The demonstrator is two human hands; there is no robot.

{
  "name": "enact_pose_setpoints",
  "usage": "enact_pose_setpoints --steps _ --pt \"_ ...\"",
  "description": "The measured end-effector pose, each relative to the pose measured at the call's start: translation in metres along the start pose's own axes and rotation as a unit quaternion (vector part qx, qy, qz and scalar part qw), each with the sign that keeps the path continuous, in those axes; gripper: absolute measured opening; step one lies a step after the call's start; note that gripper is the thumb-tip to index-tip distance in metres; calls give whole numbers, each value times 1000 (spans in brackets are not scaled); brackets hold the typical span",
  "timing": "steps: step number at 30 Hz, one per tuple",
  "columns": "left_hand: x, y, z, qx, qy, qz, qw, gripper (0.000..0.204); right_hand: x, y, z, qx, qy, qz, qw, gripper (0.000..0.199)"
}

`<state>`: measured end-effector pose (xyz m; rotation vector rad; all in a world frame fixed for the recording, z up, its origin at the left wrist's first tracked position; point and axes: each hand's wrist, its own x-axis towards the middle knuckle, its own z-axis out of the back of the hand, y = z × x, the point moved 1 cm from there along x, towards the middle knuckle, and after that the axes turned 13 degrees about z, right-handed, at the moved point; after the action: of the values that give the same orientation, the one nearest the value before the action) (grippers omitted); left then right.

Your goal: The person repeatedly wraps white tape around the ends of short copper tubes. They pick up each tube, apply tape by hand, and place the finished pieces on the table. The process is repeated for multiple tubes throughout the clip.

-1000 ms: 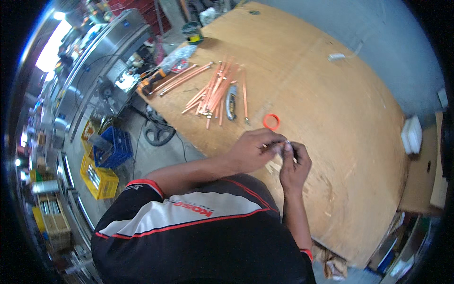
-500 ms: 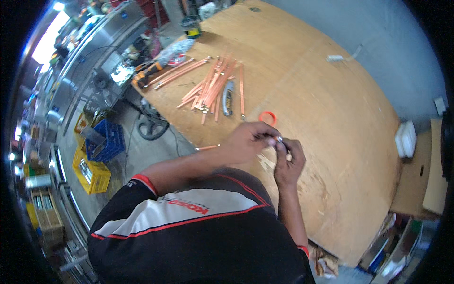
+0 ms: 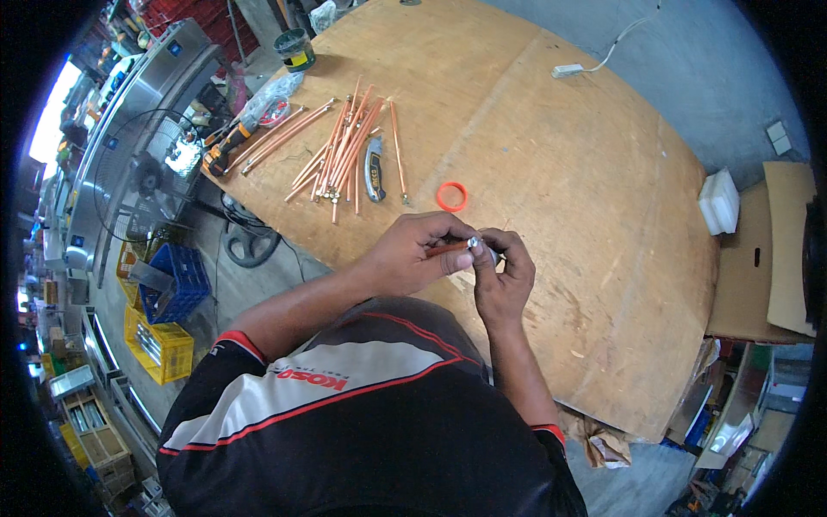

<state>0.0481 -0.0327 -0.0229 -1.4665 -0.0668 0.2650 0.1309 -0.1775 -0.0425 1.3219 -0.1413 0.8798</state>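
My left hand (image 3: pixel 412 255) is closed around a copper tube (image 3: pixel 450 247), most of which lies hidden in the palm. A shiny silver fitting (image 3: pixel 473 243) sits at the tube's end. My right hand (image 3: pixel 505 274) pinches at that end, its thumb against the fitting; a small greyish thing (image 3: pixel 494 256) is partly hidden in its fingers, too covered to name. Just beyond the hands an orange-red ring (image 3: pixel 451 196) rests on the wooden table (image 3: pixel 568 198). To its left lie a utility knife (image 3: pixel 374 171) and a loose pile of copper tubes (image 3: pixel 349 146) with metal end fittings.
An orange-and-black power tool (image 3: pixel 227 148) and a dark green tub (image 3: pixel 295 50) stand along the table's left edge. A white power strip (image 3: pixel 567 71) lies at the far side. Blue (image 3: pixel 178 284) and yellow crates (image 3: pixel 164 345) and a fan (image 3: pixel 148 175) are off to the left.
The view has shifted, so the tabletop things appear farther left. My left hand has turned, and the tube with its silver end now shows between my hands.
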Motion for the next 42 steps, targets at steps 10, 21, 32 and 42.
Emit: enact_pose_setpoints --steps 10,21,32,42 --pt "0 -5 3 -19 -47 -9 999 29 9 8 5 -56 19 73 996 23" --pt "8 9 7 -16 39 78 996 31 7 -4 14 -74 70 95 990 18" --pt "6 13 4 20 -38 53 998 18 0 -11 10 -118 -38 156 980 20" --pt "3 -3 -1 -121 109 105 981 24 13 1 30 -75 -30 223 972 12"
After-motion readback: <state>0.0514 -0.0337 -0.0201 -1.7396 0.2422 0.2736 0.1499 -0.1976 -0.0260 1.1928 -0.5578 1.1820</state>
